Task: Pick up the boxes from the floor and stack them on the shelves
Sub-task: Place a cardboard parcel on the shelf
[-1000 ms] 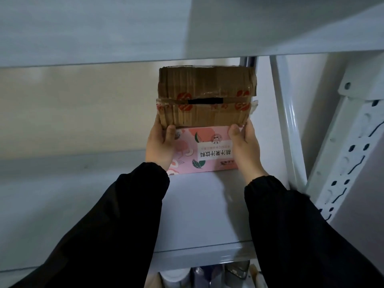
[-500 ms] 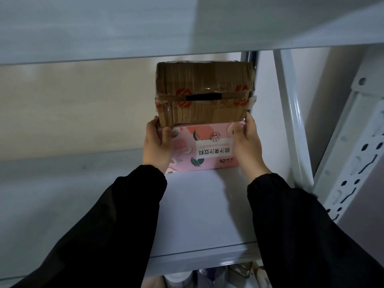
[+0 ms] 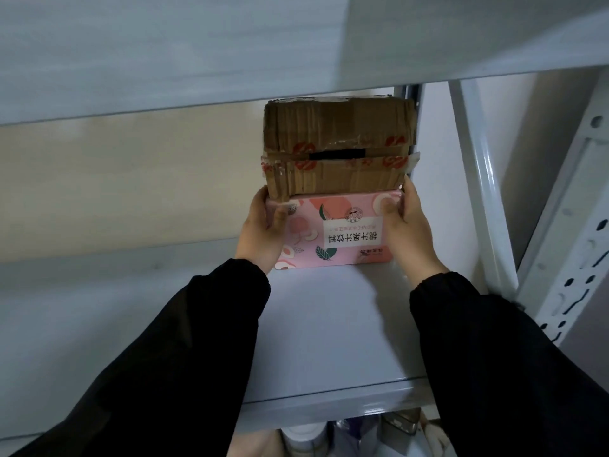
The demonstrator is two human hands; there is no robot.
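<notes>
Gripping the pink box (image 3: 339, 232) by its two ends, the left hand (image 3: 262, 232) and right hand (image 3: 407, 232) each lay a thumb on its printed front face, with the fingers wrapped round the sides. The pink box is at the centre of the frame, and its lower edge meets the white shelf (image 3: 329, 341). A taped brown box (image 3: 339, 150) lies directly on top of it, just under the upper shelf (image 3: 230, 44) that spans the top of the frame. Black sleeves (image 3: 197, 357) rise from the bottom corners. A white post (image 3: 484, 192) stands at the right.
</notes>
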